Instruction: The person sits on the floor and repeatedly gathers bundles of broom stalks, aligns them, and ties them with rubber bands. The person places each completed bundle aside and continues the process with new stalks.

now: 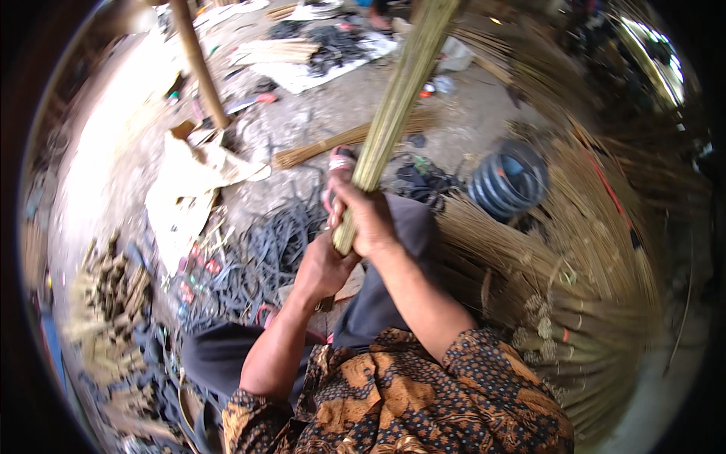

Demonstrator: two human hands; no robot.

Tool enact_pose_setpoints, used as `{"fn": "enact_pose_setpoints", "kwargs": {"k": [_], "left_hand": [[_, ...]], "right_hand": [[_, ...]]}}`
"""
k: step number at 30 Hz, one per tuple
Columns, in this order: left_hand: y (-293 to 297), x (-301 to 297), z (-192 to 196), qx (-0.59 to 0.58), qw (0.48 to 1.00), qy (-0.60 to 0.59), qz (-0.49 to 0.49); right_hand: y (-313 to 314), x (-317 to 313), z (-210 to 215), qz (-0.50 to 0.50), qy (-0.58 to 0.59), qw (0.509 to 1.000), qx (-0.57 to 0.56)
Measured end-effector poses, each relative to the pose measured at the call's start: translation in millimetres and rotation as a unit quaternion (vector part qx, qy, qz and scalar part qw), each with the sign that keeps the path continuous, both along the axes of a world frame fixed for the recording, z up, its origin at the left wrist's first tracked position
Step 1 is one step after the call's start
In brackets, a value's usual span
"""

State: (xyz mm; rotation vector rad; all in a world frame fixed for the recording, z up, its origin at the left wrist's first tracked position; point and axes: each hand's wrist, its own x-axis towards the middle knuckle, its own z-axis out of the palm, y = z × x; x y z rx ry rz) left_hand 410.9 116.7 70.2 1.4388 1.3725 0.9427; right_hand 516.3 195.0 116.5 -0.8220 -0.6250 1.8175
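Yellow-green stalk bundle point(397, 110) slants up before the seated person. Right hand point(369, 219) grip: closed around its lower shaft. Left hand point(325, 265) curled at the butt end — cannot tell if gripping. Judgement: firm hold, butts even — stalks should stay aligned. Dark strips point(283, 234) litter the floor point(469, 125) leftward.

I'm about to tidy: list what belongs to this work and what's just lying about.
Seems part of the work:
held bundle
sheaves
dark strips

Apparently just lying about:
sheet at left
ribbed tub
plastic bag
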Motion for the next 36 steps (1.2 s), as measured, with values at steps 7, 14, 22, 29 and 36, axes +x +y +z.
{"fn": "enact_pose_setpoints", "kwargs": {"k": [7,14,22,29,36], "left_hand": [[-9.5,-10.9,24.8,-0.003,0.979,0.188,0.081],[-6.0,-87.3,45.9,-0.004,0.988,0.111,0.104],[-15.5,-189.3,78.9,-0.049,0.959,0.191,0.206],[-21.7,-216.1,75.5,-0.032,0.946,0.153,0.283],[-29.3,-225.8,68.9,-0.047,0.934,0.162,0.314]], "right_hand": [[4.3,-24.9,2.5,-0.029,-0.016,0.999,-0.011],[6.0,-57.9,-5.2,0.106,0.028,0.978,0.179],[59.9,-64.4,-163.5,0.181,-0.320,0.928,0.056],[41.7,-77.4,-323.8,0.192,-0.502,0.831,-0.139],[55.5,-106.6,-375.8,0.153,-0.474,0.846,-0.192]]}}
